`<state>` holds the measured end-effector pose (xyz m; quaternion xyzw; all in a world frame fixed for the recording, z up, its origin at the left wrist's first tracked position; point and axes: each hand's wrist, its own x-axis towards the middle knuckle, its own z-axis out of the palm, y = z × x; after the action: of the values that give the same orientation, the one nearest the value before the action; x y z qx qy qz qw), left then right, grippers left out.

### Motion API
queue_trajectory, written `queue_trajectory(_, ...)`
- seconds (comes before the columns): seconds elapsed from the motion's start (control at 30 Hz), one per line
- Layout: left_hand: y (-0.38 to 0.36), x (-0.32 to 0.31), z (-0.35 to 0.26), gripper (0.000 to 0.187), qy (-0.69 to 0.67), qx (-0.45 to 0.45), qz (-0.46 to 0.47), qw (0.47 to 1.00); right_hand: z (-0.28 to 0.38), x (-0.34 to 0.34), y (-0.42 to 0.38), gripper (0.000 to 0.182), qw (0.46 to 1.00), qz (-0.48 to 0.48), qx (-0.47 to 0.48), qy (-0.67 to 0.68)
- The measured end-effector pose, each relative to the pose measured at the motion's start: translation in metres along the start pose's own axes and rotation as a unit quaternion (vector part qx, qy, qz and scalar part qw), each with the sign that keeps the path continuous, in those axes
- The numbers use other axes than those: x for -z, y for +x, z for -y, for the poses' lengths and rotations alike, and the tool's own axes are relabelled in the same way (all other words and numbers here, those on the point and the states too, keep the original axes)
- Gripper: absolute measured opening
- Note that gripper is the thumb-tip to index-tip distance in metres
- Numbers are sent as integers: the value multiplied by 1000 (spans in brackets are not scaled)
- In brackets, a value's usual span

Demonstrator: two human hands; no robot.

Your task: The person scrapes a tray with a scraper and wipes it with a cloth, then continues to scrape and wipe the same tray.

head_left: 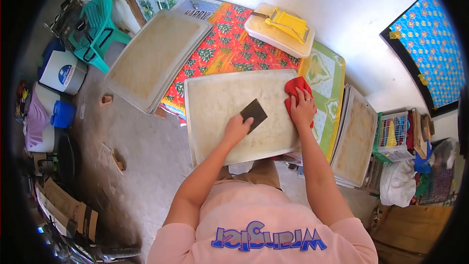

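A large, shallow metal baking tray (pixel 215 98) with a stained, pale surface lies at the table's near edge, close to my body. My left hand (pixel 237 129) grips a dark, flat, square piece (pixel 255 115), thumb on top, over the middle of the tray. What this piece is made of I cannot tell. At the tray's right rim, my right hand (pixel 303 108) presses on a bunched red cloth (pixel 297 85), fingers over its folds.
Stacked trays stand left (pixel 159 54) and right (pixel 354 134) of the table. A red patterned tablecloth (pixel 215 58) covers the table. Behind lies a white lidded container (pixel 273 36) with a yellow plastic tool (pixel 290 23) on top. A green chair (pixel 100 29) stands far left.
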<state>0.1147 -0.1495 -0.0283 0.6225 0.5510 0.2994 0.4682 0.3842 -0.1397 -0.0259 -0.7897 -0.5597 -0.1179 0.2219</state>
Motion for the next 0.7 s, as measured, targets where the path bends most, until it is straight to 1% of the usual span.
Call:
queue_trajectory(0.03,3,8,4,29,-8,37,22,999,0,0,1,38,1000,2,1,1)
queue_trajectory(0.13,-4,36,-12,30,-33,128,87,987,1,0,0,39,1000,-3,2,2)
queue_trajectory(0.23,-13,44,-8,31,-12,128,111,985,2,2,0,39,1000,-7,1,-1)
queue_trajectory(0.33,-18,61,-5,30,-28,144,108,983,1,2,0,38,1000,-12,2,11)
queue_trajectory(0.43,-29,63,-2,29,-30,124,150,980,2,1,0,38,1000,-12,3,5)
queue_trajectory(0.53,-29,77,-2,30,-13,117,154,981,2,2,0,38,1000,-14,5,13)
queue_trajectory(0.63,-38,76,-3,31,35,66,150,986,2,2,0,38,1000,-19,8,-2)
queue_trajectory(0.7,-36,79,1,32,30,76,182,980,2,2,-1,38,1000,-14,6,1)
